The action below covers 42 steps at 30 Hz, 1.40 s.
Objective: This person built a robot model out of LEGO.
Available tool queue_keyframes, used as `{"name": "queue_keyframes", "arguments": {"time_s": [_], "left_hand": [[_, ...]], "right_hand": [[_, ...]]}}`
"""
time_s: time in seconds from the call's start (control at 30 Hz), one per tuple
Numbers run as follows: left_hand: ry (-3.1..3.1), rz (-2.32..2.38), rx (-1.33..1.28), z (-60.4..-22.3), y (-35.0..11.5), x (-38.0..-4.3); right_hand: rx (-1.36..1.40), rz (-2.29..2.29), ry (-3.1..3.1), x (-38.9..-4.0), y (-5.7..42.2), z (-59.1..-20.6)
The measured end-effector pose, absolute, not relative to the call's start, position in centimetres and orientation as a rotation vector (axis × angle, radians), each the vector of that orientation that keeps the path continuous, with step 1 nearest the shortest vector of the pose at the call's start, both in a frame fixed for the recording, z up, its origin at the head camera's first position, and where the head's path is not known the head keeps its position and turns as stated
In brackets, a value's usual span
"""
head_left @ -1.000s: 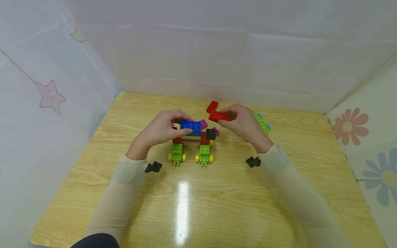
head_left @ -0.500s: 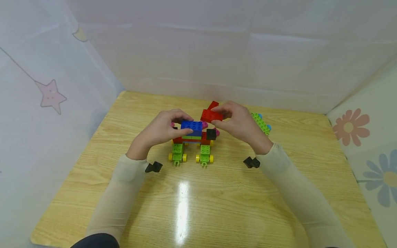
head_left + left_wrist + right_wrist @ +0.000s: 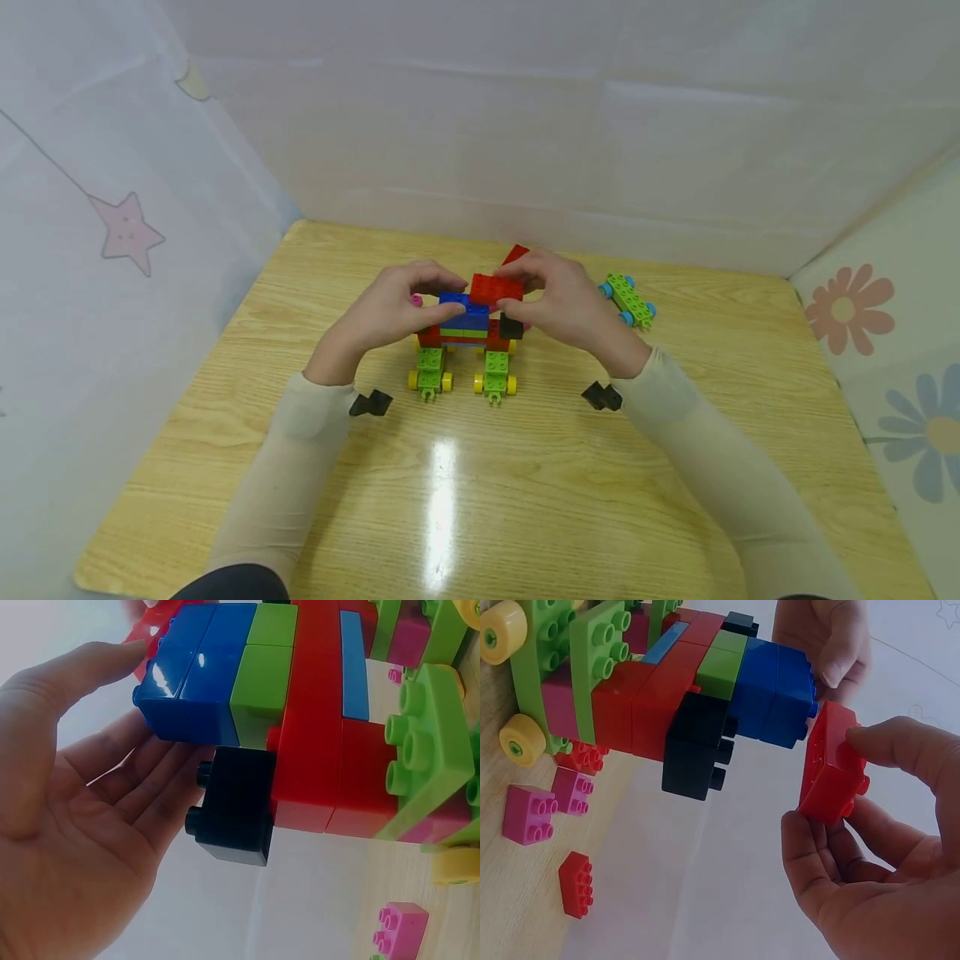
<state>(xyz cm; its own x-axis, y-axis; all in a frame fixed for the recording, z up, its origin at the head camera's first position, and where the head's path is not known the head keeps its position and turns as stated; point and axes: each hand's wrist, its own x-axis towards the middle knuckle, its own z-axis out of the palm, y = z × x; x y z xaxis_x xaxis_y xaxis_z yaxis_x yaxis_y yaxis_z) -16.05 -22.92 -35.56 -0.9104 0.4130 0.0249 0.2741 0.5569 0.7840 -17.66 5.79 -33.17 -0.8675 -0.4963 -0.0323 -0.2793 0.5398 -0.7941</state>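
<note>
In the head view my left hand curls round the blue bricks on top of a toy-brick build, thumb in front and fingers behind. Below the blue lie lime bricks, then red bricks. A black brick sticks out at the right end; another black brick is at the left end. My right hand pinches a red brick between thumb and fingers. That brick is tilted just above the right part of the blue top; the right wrist view shows it close to the blue studs.
Lime wheeled bases with yellow wheels support the build. Farther right on the wooden table stands a lime base with blue wheels. Behind the build lie a loose red brick and pink bricks.
My right hand has carried the red brick leftward, from beside the build to over the blue bricks. The blue-wheeled base has come into fuller view. My left hand stays in place.
</note>
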Motion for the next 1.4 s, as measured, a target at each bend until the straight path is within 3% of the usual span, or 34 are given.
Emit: {"name": "queue_keyframes", "arguments": {"time_s": [1.4], "left_hand": [[2.604, 1.421, 0.645, -35.2, -22.4, -15.7]], "right_hand": [[-0.706, -1.189, 2.508, -17.8, 4.7, -33.5]]}}
